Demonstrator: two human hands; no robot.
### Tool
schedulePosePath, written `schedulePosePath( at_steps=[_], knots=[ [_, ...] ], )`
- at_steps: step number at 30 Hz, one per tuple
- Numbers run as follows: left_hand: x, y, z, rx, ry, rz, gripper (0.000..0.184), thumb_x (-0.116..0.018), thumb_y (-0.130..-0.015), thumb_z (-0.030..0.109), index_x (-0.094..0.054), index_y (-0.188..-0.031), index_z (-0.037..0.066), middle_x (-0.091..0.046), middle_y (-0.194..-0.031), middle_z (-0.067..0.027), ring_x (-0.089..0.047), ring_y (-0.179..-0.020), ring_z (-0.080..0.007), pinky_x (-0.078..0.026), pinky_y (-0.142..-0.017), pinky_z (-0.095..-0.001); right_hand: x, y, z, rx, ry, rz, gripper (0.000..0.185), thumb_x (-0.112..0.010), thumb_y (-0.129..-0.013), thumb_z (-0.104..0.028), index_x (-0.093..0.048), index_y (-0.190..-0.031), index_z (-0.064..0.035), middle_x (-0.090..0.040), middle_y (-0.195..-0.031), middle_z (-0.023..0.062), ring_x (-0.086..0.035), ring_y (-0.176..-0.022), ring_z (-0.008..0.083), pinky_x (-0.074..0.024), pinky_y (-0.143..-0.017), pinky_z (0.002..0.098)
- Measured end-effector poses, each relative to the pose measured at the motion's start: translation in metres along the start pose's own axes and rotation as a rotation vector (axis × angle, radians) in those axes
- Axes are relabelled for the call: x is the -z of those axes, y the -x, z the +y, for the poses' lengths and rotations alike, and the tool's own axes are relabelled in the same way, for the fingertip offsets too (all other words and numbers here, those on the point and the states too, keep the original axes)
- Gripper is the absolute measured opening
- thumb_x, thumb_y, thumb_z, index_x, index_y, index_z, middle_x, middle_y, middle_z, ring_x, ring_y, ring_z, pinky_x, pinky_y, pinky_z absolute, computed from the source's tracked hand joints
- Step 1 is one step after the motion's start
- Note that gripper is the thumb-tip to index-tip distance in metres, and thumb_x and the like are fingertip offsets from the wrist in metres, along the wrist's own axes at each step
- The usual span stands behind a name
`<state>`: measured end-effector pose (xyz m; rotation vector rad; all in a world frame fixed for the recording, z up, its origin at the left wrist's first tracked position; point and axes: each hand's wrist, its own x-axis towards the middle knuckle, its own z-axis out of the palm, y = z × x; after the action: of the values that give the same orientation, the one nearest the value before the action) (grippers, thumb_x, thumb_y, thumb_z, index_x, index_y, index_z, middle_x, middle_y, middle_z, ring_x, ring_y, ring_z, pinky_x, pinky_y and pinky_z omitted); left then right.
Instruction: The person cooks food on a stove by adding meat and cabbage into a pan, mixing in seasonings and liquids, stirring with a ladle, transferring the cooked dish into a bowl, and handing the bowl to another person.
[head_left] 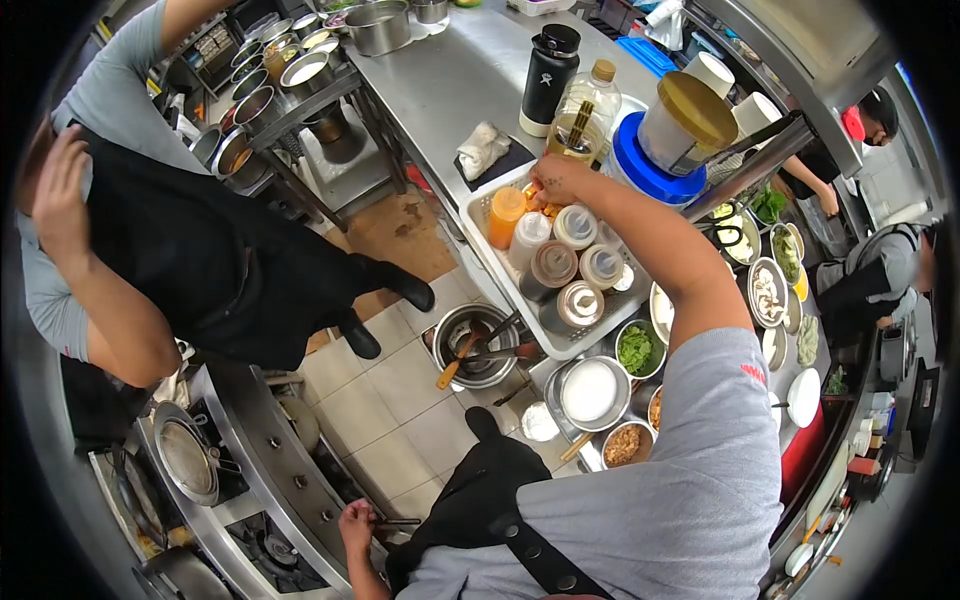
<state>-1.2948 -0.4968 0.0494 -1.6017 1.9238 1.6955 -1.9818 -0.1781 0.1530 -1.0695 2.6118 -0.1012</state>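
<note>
My right hand [560, 184] reaches over the far side of a white plastic basket [553, 345]. Its fingers are pinched together at some orange pieces [545, 208], and what they hold is hidden. Close by stand an orange squeeze bottle [507, 215], a white-filled squeeze bottle [531, 236] and several others with dark or pale sauces. Low by the stove, my left hand [357, 524] is closed, its fingers curled beside a thin metal bar [400, 521]. I cannot make out whether it grips the bar.
Beyond the basket stand a black flask [550, 80], a clear plastic bottle [592, 92] and a blue-lidded tub [640, 160]. Chopped greens [635, 348] sit in a bowl. A metal pot with utensils [473, 348] is below. A co-worker in a black apron [190, 250] stands left; others work right.
</note>
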Motion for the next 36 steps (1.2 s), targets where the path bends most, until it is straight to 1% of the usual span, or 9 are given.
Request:
schedulePosePath(
  at_steps=[6,9,15,19,22,27,30,31,36],
  knots=[
    [-0.016,0.0,0.051,-0.078,0.004,-0.039,0.03,-0.063,-0.089,0.025,-0.058,-0.107,0.001,-0.062,-0.085,-0.0011,-0.056,-0.07,-0.0075,-0.041,-0.054,-0.0188,0.009,0.001,-0.014,-0.104,-0.029,0.004,0.022,-0.065,-0.064,-0.018,-0.07,-0.079,-0.0031,-0.067,-0.083,0.0193,-0.065,-0.082,0.0329,-0.0524,-0.072,0.0393],
    [-0.016,0.004,0.057,-0.116,0.004,-0.047,0.031,-0.063,-0.089,0.025,-0.058,-0.108,0.001,-0.062,-0.086,-0.001,-0.056,-0.07,-0.0075,-0.041,-0.056,-0.0187,-0.009,-0.002,0.007,-0.053,-0.241,-0.004,0.017,-0.069,-0.064,-0.016,-0.06,-0.073,-0.0052,-0.064,-0.074,0.0136,-0.062,-0.071,0.0294,-0.0488,-0.064,0.0367],
    [-0.015,0.017,0.052,-0.091,0.002,-0.036,0.031,-0.063,-0.089,0.024,-0.058,-0.109,0.0,-0.063,-0.086,-0.0016,-0.056,-0.071,-0.0075,-0.041,-0.056,-0.0189,-0.027,-0.019,0.019,-0.069,0.01,0.037,0.012,-0.066,-0.065,-0.01,-0.06,-0.073,-0.0042,-0.062,-0.07,0.0114,-0.061,-0.069,0.0236,-0.0482,-0.064,0.035],
    [-0.011,0.024,0.035,-0.074,0.022,-0.019,0.03,-0.063,-0.089,0.021,-0.057,-0.108,-0.001,-0.063,-0.085,-0.0023,-0.056,-0.069,-0.0076,-0.041,-0.055,-0.0189,-0.016,-0.014,0.022,0.037,0.025,0.031,0.018,-0.06,-0.071,-0.018,-0.067,-0.077,-0.0029,-0.065,-0.08,0.0171,-0.063,-0.076,0.029,-0.0508,-0.069,0.0368],
    [-0.007,0.023,0.02,-0.057,0.065,-0.002,0.029,-0.062,-0.089,0.02,-0.057,-0.108,-0.001,-0.063,-0.084,-0.0024,-0.056,-0.068,-0.0077,-0.041,-0.054,-0.0186,-0.025,-0.025,0.035,0.069,-0.032,0.114,0.009,-0.063,-0.068,-0.011,-0.062,-0.072,-0.0029,-0.062,-0.071,0.0114,-0.06,-0.063,0.0212,-0.0483,-0.059,0.0335],
    [-0.005,0.031,0.015,-0.074,0.089,0.012,0.028,-0.063,-0.089,0.02,-0.058,-0.106,-0.001,-0.063,-0.082,-0.0025,-0.056,-0.067,-0.0077,-0.041,-0.054,-0.0188,0.01,-0.005,0.013,-0.024,-0.113,0.135,0.015,-0.062,-0.072,-0.017,-0.064,-0.073,-0.003,-0.063,-0.068,0.0085,-0.061,-0.06,0.0166,-0.0481,-0.055,0.0301],
    [-0.012,0.039,0.032,-0.126,0.137,-0.013,0.027,-0.063,-0.088,0.02,-0.059,-0.105,-0.001,-0.064,-0.084,-0.0037,-0.057,-0.068,-0.0084,-0.044,-0.055,-0.0198,0.028,0.003,0.01,-0.237,-0.492,0.228,0.024,-0.06,-0.073,-0.028,-0.069,-0.074,-0.0051,-0.068,-0.074,0.0113,-0.065,-0.063,0.0199,-0.0517,-0.063,0.0306],
    [-0.018,0.046,0.053,-0.139,0.158,-0.013,0.027,-0.063,-0.088,0.02,-0.059,-0.105,-0.001,-0.064,-0.085,-0.0043,-0.058,-0.069,-0.009,-0.045,-0.056,-0.0202,0.044,0.013,-0.004,-0.242,-0.705,0.285,0.02,-0.062,-0.073,-0.022,-0.067,-0.075,-0.0034,-0.065,-0.067,0.0063,-0.062,-0.057,0.012,-0.0497,-0.056,0.0262],
    [-0.059,0.058,0.171,-0.536,0.109,-0.107,0.027,-0.064,-0.087,0.015,-0.058,-0.108,-0.002,-0.065,-0.093,-0.0084,-0.063,-0.084,-0.0158,-0.052,-0.073,-0.027,0.119,0.088,-0.139,0.145,-1.317,0.192,0.022,-0.058,-0.078,-0.007,-0.061,-0.097,0.0026,-0.065,-0.083,0.0078,-0.062,-0.063,0.0109,-0.0505,-0.054,0.0221]
  ],
)
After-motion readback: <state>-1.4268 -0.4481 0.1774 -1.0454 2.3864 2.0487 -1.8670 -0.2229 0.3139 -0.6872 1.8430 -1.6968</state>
